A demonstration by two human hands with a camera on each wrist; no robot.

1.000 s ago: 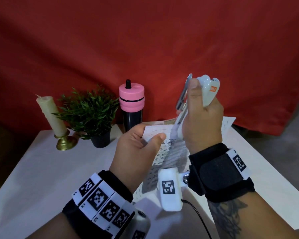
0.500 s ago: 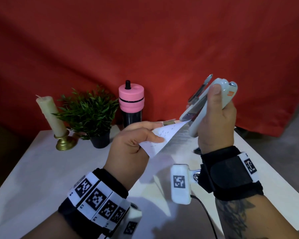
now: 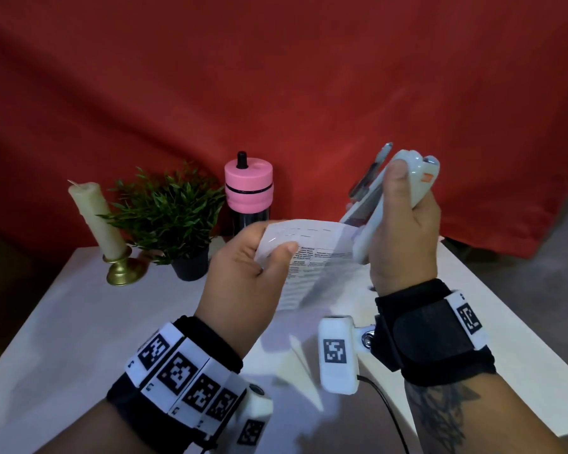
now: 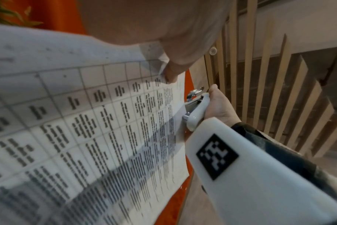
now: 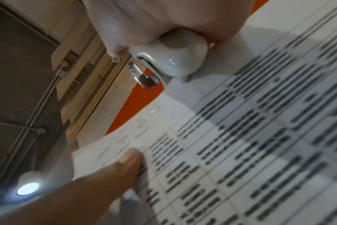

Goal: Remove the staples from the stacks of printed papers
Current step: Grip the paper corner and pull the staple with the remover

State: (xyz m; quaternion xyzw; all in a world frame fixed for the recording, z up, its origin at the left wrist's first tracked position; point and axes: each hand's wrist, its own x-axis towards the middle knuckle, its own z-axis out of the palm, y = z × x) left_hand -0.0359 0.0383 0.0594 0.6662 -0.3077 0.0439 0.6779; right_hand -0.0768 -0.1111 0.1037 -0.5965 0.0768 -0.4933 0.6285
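Paper [image 3: 312, 257], pinched upper-left by left hand [image 3: 243, 283]; right hand [image 3: 404, 231] grips staple remover [image 3: 374, 208] at its right corner (staple unseen).

A staged recording corner set up indoors, with a home-like look. A red cloth backdrop [image 3: 276, 77] hangs behind a white bench [image 3: 63, 339]. Along the bench's far edge stand decorative props: a cream candle [image 3: 94, 221] in a brass holder toward the far left corner, a small potted plant [image 3: 171, 221], and a pink-lidded bottle [image 3: 248, 188]. The wrist views show pale wooden slats [image 4: 269, 76] and a ceiling with a round lamp [image 5: 28, 188].
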